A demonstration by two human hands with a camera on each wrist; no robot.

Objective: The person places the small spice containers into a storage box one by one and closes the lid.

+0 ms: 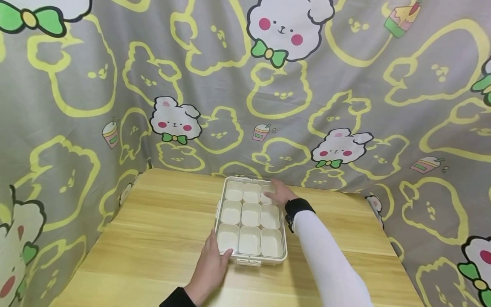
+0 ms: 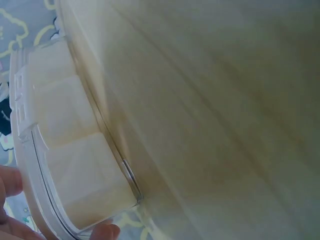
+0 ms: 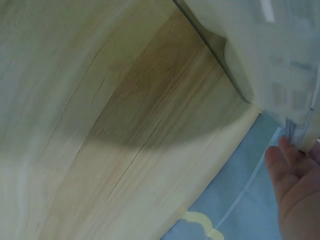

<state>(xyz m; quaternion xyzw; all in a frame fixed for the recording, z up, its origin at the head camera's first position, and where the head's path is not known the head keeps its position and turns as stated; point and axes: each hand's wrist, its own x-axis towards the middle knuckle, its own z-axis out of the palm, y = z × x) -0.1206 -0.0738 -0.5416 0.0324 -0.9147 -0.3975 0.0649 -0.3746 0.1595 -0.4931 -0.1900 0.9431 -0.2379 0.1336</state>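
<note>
A clear-sided storage box (image 1: 274,258) with a cream rim and see-through lid stands on the table, several cream square cups (image 1: 250,240) in rows inside. White latches (image 1: 248,262) sit on its near side. At the near left corner my left hand (image 1: 210,267) grips the box, thumb over the rim and fingers along the side. My right hand (image 1: 283,192) holds the far right corner, its thumb reaching over the top. In the right wrist view, fingertips (image 3: 287,155) touch the rim. Left wrist view: the box wall (image 2: 90,175) shows cups through it.
The box stands on a light wood-grain table (image 1: 161,221). A grey curtain (image 1: 230,98) printed with white rabbits and yellow outlines hangs behind the table and along both sides, close to the table's edges.
</note>
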